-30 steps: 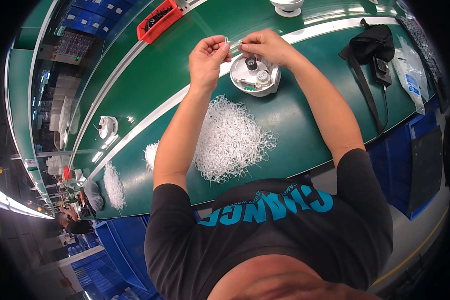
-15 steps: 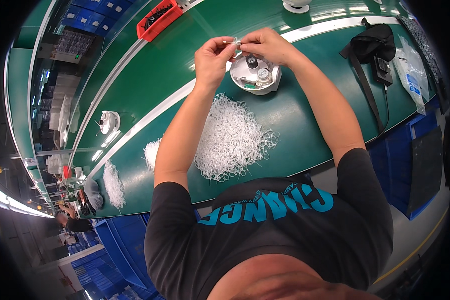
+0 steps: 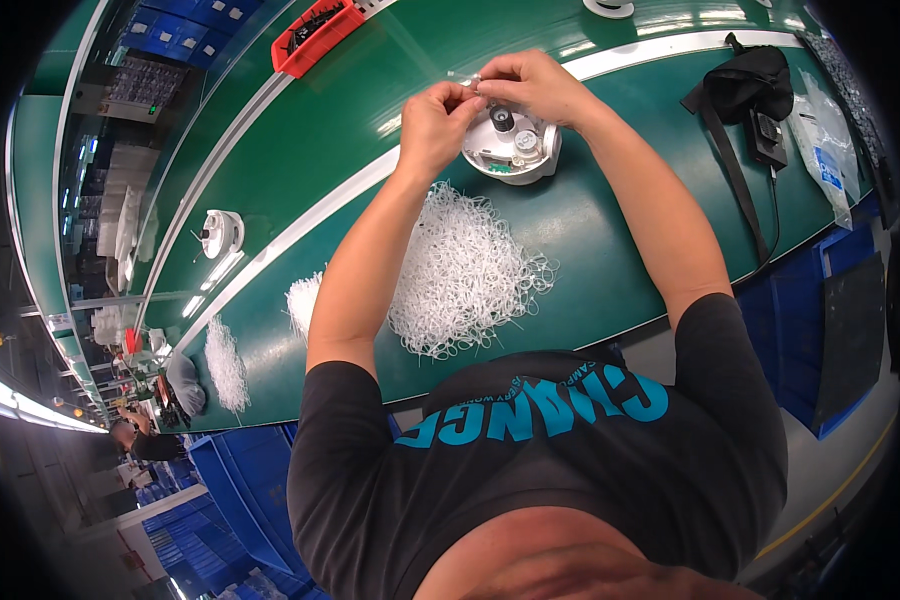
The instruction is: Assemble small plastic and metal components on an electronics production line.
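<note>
My left hand (image 3: 436,122) and my right hand (image 3: 533,86) meet above the far rim of a white round device housing (image 3: 515,170). Fingertips of both are pinched closed on a small white cable tie (image 3: 461,76), mostly hidden by the fingers. The housing lies open side up, showing a black lens barrel (image 3: 502,118), a round white part (image 3: 526,143) and a bit of green circuit board. Nearer to me, beside my left forearm, spreads a large heap of looped white cable ties (image 3: 462,275).
Smaller heaps of white ties (image 3: 227,368) lie to the left. On the green belt beyond the metal rail are another white device (image 3: 222,233) and a red bin (image 3: 315,38) of black parts. At right lie a black strapped bag (image 3: 745,85) and a clear plastic bag (image 3: 825,150).
My left hand has moved slightly right, closer to my right hand, and the tie's loop is now less visible. On the belt, the white devices have shifted slightly right.
</note>
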The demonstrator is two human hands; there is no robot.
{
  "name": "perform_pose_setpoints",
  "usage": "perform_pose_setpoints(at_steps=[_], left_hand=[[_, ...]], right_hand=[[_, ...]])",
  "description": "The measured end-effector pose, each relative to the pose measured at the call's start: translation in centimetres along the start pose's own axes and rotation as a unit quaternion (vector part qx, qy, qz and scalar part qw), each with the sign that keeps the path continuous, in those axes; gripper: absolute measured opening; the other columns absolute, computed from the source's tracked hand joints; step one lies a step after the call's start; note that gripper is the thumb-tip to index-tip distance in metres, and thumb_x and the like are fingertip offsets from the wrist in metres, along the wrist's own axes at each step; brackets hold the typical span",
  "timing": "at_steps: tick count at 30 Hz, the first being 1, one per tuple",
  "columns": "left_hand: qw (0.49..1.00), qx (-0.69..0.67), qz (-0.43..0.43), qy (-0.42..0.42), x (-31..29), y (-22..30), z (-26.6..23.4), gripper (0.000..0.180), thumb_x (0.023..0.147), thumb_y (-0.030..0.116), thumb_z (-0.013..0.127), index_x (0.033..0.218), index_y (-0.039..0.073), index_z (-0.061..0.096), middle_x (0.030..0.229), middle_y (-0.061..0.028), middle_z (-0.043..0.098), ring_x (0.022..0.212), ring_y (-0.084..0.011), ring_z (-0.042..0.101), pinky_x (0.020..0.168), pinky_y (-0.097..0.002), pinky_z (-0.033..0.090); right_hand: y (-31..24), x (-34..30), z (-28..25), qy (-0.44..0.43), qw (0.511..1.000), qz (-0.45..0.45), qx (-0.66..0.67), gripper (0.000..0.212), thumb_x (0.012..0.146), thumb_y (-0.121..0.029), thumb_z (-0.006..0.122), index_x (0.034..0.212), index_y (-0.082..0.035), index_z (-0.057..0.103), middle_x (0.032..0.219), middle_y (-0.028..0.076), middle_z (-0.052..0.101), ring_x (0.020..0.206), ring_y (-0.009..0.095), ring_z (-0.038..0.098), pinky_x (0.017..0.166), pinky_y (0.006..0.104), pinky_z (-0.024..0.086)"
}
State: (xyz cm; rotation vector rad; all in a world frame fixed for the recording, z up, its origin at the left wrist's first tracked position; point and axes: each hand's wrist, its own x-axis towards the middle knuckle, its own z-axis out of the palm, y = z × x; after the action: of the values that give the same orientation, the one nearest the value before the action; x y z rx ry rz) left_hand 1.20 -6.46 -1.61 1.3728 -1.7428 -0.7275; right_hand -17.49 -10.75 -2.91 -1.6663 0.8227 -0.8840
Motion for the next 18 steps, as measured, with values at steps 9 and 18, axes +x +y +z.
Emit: perform_pose_setpoints(at_steps=[9, 18], left_hand=[[0.967, 0.222, 0.125, -0.027, -0.4, -0.2, 0.2, 0.014, 0.08, 0.008, 0.07, 0.092, 0.0, 0.069, 0.085, -0.0139, 0.068, 0.074, -0.0272, 0.065, 0.068, -0.0373, 0.051], [0.957, 0.263, 0.119, -0.027, -0.6, 1.0, 0.2, 0.011, 0.082, 0.01, 0.069, 0.084, 0.0, 0.067, 0.091, -0.0191, 0.067, 0.083, -0.0375, 0.065, 0.075, -0.0451, 0.051]], right_hand=[[0.8, 0.1, -0.2, 0.07, 0.975, 0.093, 0.188, 0.026, 0.098, -0.028, 0.056, 0.099, -0.004, 0.067, 0.089, -0.002, 0.065, 0.078, 0.007, 0.05, 0.078, 0.0244, 0.043], [0.5, -0.3, -1.6, -0.028, 0.998, 0.049, -0.02, 0.026, 0.098, -0.025, 0.054, 0.1, -0.003, 0.067, 0.082, -0.003, 0.062, 0.073, 0.007, 0.05, 0.065, 0.0256, 0.044]])
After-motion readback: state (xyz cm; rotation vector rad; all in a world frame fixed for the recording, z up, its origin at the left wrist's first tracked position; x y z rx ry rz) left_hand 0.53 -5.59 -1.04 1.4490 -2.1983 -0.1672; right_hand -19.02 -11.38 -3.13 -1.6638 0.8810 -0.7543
